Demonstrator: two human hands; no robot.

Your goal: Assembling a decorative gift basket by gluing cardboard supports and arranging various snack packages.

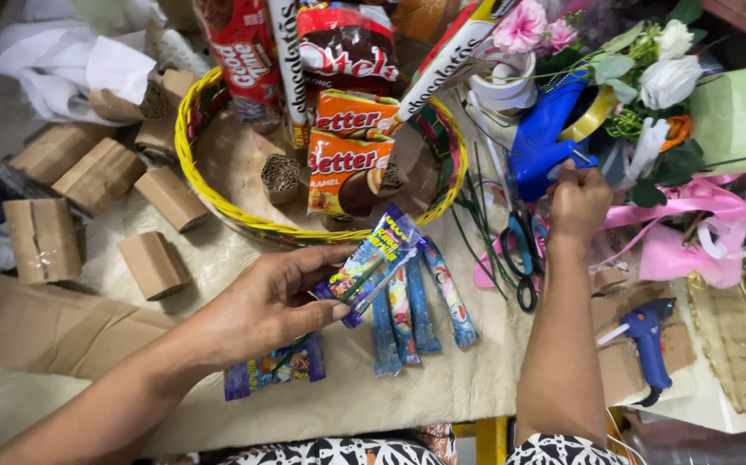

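1. Lower centre: left hand [261, 306], fingers pinched on a blue snack packet [371, 263] over more packets [416, 310].
2. Right of centre: right hand [576, 202], fingers closed at a blue tape dispenser [541, 138].
3. Upper centre: yellow-rimmed basket [185, 146] with snack boxes [347, 164].

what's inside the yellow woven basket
Inside the yellow woven basket: two orange snack boxes, red snack packets standing at the back, and a corrugated brown cardboard roll on its paper-lined floor. Whatever props the packets up is covered.
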